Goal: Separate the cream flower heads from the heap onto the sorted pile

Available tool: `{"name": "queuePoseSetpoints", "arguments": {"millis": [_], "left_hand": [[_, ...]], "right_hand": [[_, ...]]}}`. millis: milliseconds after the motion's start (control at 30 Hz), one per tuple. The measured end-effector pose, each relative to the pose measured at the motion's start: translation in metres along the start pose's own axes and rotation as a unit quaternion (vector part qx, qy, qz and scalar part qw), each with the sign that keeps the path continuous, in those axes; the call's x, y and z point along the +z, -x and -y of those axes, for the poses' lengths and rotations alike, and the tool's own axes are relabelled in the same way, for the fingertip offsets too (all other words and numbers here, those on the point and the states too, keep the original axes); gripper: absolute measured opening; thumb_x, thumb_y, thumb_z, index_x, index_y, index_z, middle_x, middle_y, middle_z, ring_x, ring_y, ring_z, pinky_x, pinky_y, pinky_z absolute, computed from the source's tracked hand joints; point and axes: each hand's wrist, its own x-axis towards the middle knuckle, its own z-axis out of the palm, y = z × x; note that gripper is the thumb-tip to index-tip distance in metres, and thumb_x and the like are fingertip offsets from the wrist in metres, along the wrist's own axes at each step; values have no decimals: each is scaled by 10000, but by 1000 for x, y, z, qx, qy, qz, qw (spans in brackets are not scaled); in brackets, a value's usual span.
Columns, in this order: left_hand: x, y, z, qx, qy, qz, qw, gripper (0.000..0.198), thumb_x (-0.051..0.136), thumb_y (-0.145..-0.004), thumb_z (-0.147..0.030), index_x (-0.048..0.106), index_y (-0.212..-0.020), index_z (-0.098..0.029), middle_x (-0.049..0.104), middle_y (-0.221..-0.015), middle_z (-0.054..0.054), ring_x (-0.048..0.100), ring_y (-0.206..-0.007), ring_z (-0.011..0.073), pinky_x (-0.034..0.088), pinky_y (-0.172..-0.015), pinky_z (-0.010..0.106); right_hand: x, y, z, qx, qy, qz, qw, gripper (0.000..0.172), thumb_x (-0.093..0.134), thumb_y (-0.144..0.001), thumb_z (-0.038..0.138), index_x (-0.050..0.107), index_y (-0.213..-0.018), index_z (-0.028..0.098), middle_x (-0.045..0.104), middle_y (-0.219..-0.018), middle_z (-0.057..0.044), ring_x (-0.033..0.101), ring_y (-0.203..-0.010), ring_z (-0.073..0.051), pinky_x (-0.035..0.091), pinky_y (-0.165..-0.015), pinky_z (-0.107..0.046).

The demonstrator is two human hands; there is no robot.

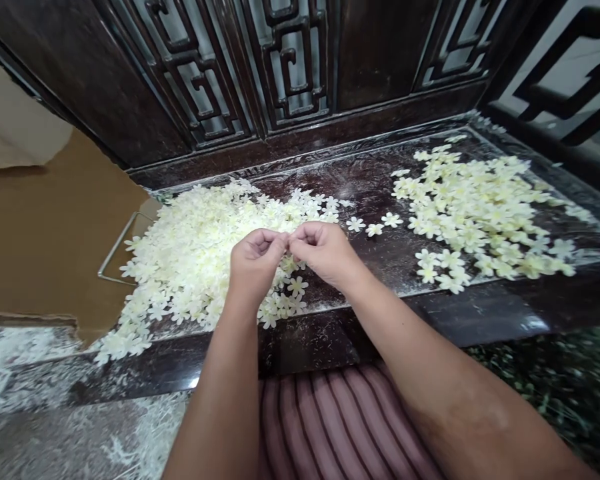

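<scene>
My left hand (259, 261) and my right hand (325, 250) meet fingertip to fingertip over the dark wooden bench. Both are closed in a pinch, and whatever lies between the fingers is too small or hidden to make out. Below and to the left of them spreads a large heap of pale yellow-white artificial flowers (195, 247). A second, smaller flower heap (473, 207) lies to the right. Between the heaps are a few loose flowers (375, 229), close to my right hand.
Brown cardboard (55, 240) stands at the left, with a thin metal wire frame (115, 248) against the large heap. A carved lattice back (290, 60) rises behind the bench seat (360, 180). White shreds (150, 427) litter the floor, and dark greenery (565, 380) lies at lower right.
</scene>
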Motion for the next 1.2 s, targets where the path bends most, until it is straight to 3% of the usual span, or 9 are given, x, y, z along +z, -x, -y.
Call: {"name": "queuePoseSetpoints", "arguments": {"millis": [133, 267, 333, 433, 567, 667, 767, 1000, 1200], "left_hand": [[-8, -1, 2, 43, -60, -63, 995, 138, 689, -675, -276, 620, -658, -157, 601, -576, -22, 545, -534, 94, 490, -538, 220], [-19, -7, 9, 70, -86, -155, 982, 127, 657, -719, -292, 619, -733, -171, 631, -664, 0, 588, -623, 125, 523, -634, 266], [-23, -12, 14, 102, -98, -197, 970, 142, 648, -734, -298, 627, -799, -174, 663, -802, 34, 623, -766, 157, 519, -756, 306], [-27, -15, 18, 131, -152, -234, 951, 154, 649, -742, -291, 649, -856, -187, 658, -957, 58, 605, -950, 203, 466, -893, 353], [-23, -11, 13, 93, -153, -208, 962, 132, 594, -780, -263, 663, -852, -176, 664, -939, 68, 605, -937, 211, 462, -904, 386], [-17, -7, 7, 66, -135, -172, 973, 132, 578, -778, -239, 670, -840, -168, 681, -891, 60, 626, -876, 195, 489, -861, 372], [-13, -6, 5, 71, -113, -145, 980, 123, 582, -765, -230, 674, -819, -167, 690, -850, 49, 640, -851, 182, 501, -843, 346], [-10, -5, 6, 90, -93, -104, 986, 128, 596, -763, -233, 681, -829, -165, 693, -772, 42, 653, -782, 172, 518, -783, 321], [-9, -5, 6, 100, -91, -89, 987, 143, 594, -772, -238, 698, -841, -171, 702, -765, 44, 650, -761, 166, 516, -755, 306]], "right_hand": [[-7, -2, 0, -23, -5, -8, 1000, 138, 598, -686, 116, 557, -571, 181, 529, -525, 43, 453, -490, -78, 395, -530, -242], [-30, -9, 3, -8, -11, -95, 995, 189, 619, -742, 197, 543, -569, 186, 531, -558, 32, 435, -502, -73, 441, -590, -256], [-48, -12, 5, -9, 34, -155, 987, 182, 628, -759, 239, 555, -601, 187, 559, -609, 15, 473, -547, -88, 463, -635, -271], [-77, -16, 6, -7, 190, -225, 956, 57, 617, -767, 212, 619, -722, 178, 637, -771, -34, 572, -710, -143, 477, -743, -316], [-107, -20, 0, 83, 415, -260, 868, 183, 595, -758, 155, 681, -920, 154, 656, -955, -111, 578, -979, -264, 444, -870, -389], [-115, -23, -9, 141, 493, -258, 819, 309, 608, -705, 100, 692, -998, 153, 630, -1037, -156, 501, -1122, -344, 433, -884, -422], [-117, -26, -18, 152, 510, -257, 806, 371, 619, -647, 58, 701, -992, 165, 602, -1081, -155, 508, -1108, -347, 437, -871, -416], [-120, -27, -24, 135, 529, -271, 793, 347, 579, -650, 50, 701, -952, 170, 586, -1042, -110, 606, -849, -221, 468, -790, -318], [-113, -13, -4, 119, 537, -294, 782, 409, 571, -700, 86, 662, -1091, 168, 522, -1153, -144, 498, -1111, -303, 419, -928, -370]]}}
